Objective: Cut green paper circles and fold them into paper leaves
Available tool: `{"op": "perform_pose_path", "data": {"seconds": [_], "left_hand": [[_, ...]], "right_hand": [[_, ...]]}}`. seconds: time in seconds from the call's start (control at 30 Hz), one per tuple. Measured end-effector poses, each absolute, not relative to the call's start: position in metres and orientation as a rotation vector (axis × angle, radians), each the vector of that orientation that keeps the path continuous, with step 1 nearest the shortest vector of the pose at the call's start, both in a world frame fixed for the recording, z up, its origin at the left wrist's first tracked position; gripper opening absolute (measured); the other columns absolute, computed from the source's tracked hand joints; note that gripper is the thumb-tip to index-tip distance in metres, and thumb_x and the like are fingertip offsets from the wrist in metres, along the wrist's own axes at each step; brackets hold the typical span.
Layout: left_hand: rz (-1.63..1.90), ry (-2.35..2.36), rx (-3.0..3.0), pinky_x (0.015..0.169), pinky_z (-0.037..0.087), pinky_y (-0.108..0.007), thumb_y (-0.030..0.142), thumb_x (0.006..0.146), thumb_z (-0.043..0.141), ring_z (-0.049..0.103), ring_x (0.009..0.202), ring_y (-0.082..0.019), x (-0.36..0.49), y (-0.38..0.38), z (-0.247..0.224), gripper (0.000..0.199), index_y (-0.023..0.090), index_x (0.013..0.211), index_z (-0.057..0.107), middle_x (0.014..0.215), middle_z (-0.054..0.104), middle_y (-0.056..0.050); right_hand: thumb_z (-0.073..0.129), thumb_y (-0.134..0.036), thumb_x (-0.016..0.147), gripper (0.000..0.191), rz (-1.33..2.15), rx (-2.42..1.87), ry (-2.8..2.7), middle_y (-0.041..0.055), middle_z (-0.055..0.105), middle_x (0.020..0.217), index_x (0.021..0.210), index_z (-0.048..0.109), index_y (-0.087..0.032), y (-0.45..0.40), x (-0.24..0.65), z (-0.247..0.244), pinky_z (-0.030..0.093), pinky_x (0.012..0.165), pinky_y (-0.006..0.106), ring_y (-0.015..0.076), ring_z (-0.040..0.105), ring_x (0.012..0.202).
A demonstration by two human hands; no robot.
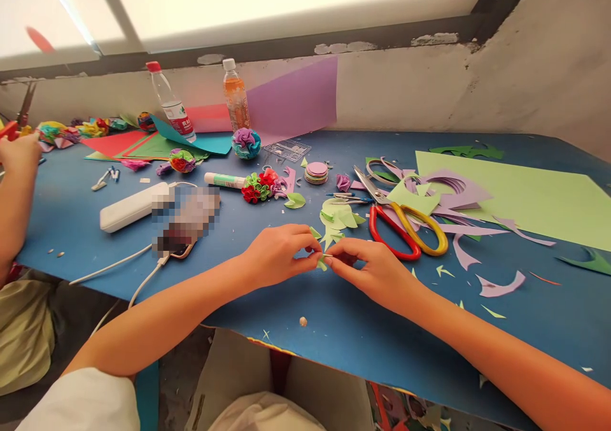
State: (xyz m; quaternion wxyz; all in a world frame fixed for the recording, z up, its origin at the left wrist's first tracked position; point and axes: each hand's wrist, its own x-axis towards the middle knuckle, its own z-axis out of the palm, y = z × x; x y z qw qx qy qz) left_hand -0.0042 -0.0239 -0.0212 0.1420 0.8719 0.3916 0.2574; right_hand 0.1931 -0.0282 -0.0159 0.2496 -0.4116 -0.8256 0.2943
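My left hand [285,257] is closed in a pinch on a small light green paper piece [323,264]. Its fingertips meet those of my right hand [377,270], which pinches a thin pale sliver [328,256] against that paper; whether this is a stick or a paper edge I cannot make out. Just beyond the hands lie light green paper leaf cutouts [340,214]. To the right rest scissors [405,227] with one red and one yellow handle, blades partly over purple paper scraps [449,189].
A phone [193,224] and white power bank [136,208] with cables lie left. Behind are a glue stick [224,179], paper flower ball [246,143], stacked paper circles [316,172], water bottle [172,103] and orange drink bottle [236,97]. Another person's hand [19,154] is far left.
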Motion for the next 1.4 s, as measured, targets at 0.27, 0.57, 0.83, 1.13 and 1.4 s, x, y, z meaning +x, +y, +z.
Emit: {"op": "perform_pose_path", "data": {"seconds": [0.27,0.57,0.83,1.13,1.4], "left_hand": [[0.735,1.093,2.416,0.063,0.043,-0.019,0.032,0.086,0.051,0.057,0.068,-0.010,-0.0048,-0.0238,-0.0221,0.022,0.018,0.081,0.066,0.079,0.065,-0.001],[0.791,1.038,2.434,0.061,0.043,-0.019,0.030,0.086,0.051,0.058,0.067,-0.009,-0.0052,-0.0245,-0.0220,0.021,0.017,0.083,0.067,0.079,0.066,-0.002],[0.778,1.007,2.494,0.060,0.042,-0.018,0.031,0.085,0.055,0.059,0.066,-0.009,-0.0071,-0.0225,-0.0252,0.019,0.020,0.087,0.070,0.078,0.066,-0.001],[0.819,0.997,2.470,0.060,0.043,-0.018,0.025,0.081,0.058,0.061,0.067,-0.010,-0.0063,-0.0235,-0.0251,0.014,0.019,0.083,0.071,0.074,0.067,-0.001],[0.857,0.982,2.529,0.060,0.044,-0.018,0.025,0.083,0.055,0.061,0.068,-0.010,-0.0067,-0.0246,-0.0255,0.018,0.019,0.081,0.071,0.075,0.068,-0.002]], "right_hand": [[0.050,-0.024,0.086,0.015,0.483,-0.971,-2.309,0.0027,0.064,0.072,0.080,0.063,-0.019,-0.0280,0.1960,-0.0188,0.047,0.058,0.024,0.0128,0.058,0.063],[0.051,-0.024,0.089,0.015,0.314,-0.851,-2.317,0.0032,0.065,0.074,0.085,0.064,-0.020,-0.0281,0.1985,-0.0198,0.047,0.058,0.023,0.0131,0.061,0.066],[0.048,-0.021,0.089,0.019,0.311,-0.808,-2.300,0.0048,0.067,0.079,0.089,0.067,-0.019,-0.0271,0.1989,-0.0219,0.051,0.061,0.023,0.0131,0.063,0.068],[0.048,-0.022,0.090,0.020,0.292,-0.801,-2.285,0.0044,0.069,0.080,0.089,0.068,-0.022,-0.0289,0.1973,-0.0218,0.054,0.063,0.025,0.0139,0.065,0.070],[0.055,-0.020,0.086,0.014,0.262,-0.784,-2.253,0.0056,0.068,0.079,0.087,0.069,-0.018,-0.0315,0.1945,-0.0217,0.053,0.063,0.025,0.0140,0.064,0.069]]}}
